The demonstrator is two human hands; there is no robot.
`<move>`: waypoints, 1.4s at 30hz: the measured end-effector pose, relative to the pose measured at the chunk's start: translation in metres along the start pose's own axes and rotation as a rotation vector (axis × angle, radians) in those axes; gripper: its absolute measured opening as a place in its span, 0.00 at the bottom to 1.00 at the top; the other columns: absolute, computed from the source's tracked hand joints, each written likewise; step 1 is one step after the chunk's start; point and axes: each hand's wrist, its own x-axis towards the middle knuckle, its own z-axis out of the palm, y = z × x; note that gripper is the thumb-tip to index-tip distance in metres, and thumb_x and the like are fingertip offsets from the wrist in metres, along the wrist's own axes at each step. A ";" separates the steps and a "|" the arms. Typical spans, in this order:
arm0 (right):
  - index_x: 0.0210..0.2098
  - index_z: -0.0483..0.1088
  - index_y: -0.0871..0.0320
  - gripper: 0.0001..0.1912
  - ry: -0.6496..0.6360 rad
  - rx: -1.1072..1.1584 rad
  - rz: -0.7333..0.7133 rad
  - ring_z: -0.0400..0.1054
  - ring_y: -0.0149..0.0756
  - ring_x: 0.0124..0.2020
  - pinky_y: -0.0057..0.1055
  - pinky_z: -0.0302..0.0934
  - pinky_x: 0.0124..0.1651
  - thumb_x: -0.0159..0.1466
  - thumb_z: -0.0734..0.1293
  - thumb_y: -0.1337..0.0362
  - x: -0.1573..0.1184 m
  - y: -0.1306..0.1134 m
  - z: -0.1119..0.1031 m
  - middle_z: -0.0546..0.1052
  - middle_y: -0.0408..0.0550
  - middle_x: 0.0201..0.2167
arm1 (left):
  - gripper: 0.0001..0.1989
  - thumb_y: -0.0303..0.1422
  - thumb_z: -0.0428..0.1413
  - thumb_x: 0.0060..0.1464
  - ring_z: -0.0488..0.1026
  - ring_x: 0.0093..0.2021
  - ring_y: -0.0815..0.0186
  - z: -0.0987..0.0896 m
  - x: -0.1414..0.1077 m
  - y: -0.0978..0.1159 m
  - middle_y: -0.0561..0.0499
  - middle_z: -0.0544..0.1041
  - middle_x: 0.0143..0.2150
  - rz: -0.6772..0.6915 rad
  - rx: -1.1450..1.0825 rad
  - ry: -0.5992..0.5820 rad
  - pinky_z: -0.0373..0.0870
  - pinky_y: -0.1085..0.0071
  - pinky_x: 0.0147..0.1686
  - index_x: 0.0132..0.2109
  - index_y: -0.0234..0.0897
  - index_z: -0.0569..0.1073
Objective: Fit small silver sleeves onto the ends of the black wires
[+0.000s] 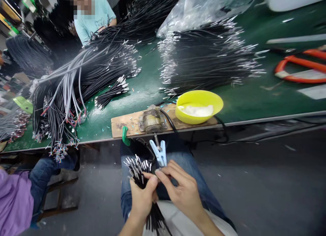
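A bundle of black cables (156, 217) with bare silvery ends lies over the lap, and my left hand (143, 197) is wrapped round it. My right hand (179, 186) is beside it, thumb and forefinger pinched near the left fingertips; whatever is between them is too small to make out. Just above the hands, a light blue clothespin (160, 154) is clipped at the shaft of a small motor (152, 120). That motor sits on a wooden board (119, 126) at the table edge, left of a yellow bowl (196, 118) with white material inside.
The green table (142, 90) bears black cable piles (209, 57), grey cables (73, 71), a plastic bag (193, 10) and orange-handled scissors (300, 61). A green clamp (125, 135) grips the board. One person (94, 23) is across the table, another (15, 202) at the left.
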 end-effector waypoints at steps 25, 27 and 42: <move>0.22 0.63 0.57 0.13 -0.009 0.421 0.461 0.58 0.30 0.19 0.26 0.57 0.22 0.59 0.64 0.57 -0.010 -0.012 0.000 0.63 0.40 0.19 | 0.21 0.43 0.63 0.39 0.49 0.09 0.81 -0.002 -0.011 0.012 0.62 0.55 0.08 0.071 -0.036 -0.198 0.46 0.81 0.09 0.17 0.33 0.63; 0.22 0.65 0.57 0.10 0.061 0.245 0.277 0.60 0.32 0.22 0.27 0.57 0.25 0.59 0.64 0.62 -0.008 -0.014 -0.001 0.65 0.42 0.19 | 0.22 0.44 0.63 0.38 0.48 0.09 0.81 0.000 -0.011 0.013 0.63 0.54 0.08 0.048 -0.061 -0.184 0.46 0.81 0.09 0.17 0.34 0.63; 0.21 0.69 0.57 0.12 -0.195 0.324 0.341 0.62 0.34 0.24 0.28 0.58 0.28 0.58 0.66 0.57 0.000 -0.002 -0.012 0.69 0.45 0.21 | 0.22 0.47 0.63 0.36 0.46 0.08 0.81 -0.008 0.000 0.019 0.63 0.53 0.07 0.014 -0.030 -0.179 0.46 0.80 0.08 0.17 0.34 0.66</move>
